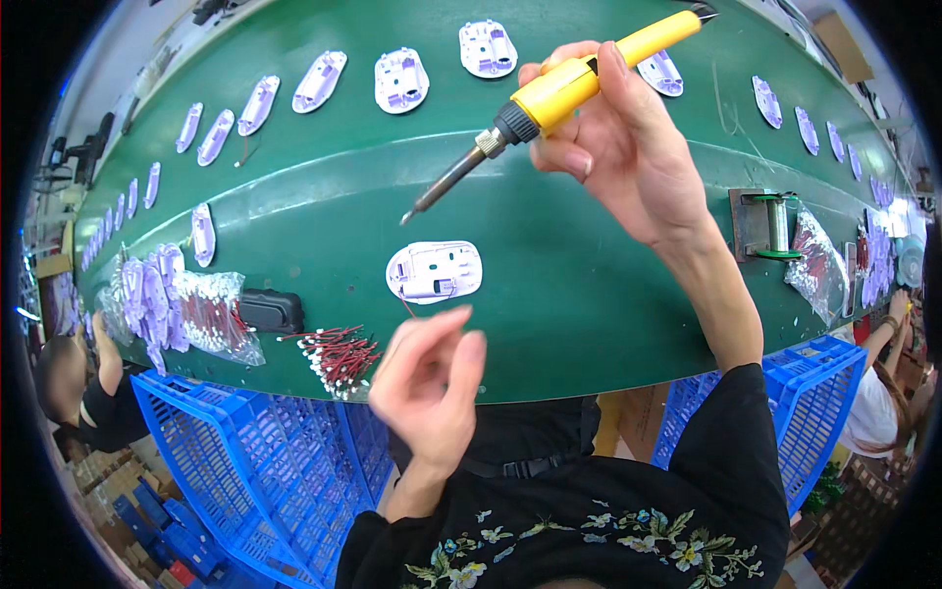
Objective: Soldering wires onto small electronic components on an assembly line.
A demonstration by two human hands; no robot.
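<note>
My right hand (628, 147) grips a yellow soldering iron (559, 93) by its handle. The iron's metal tip points down and to the left, raised above the table and apart from the casing. Below the tip, a pale lilac plastic casing half (434, 272) lies with its inner side up, and a short red wire comes from its near-left edge. My left hand (427, 388), slightly blurred, is just on the near side of that casing with fingers curled and thumb and forefinger close together; what they hold, if anything, is hidden. Loose red wires with white ends (339, 361) lie left of this hand.
More casing halves (400, 80) line the far side of the green table (579, 334). At left are stacked casings (149, 299), bagged wires (218, 314) and a black case (272, 310). A solder spool (778, 228) stands right. Blue crates (265, 471) flank me; co-workers sit at both sides.
</note>
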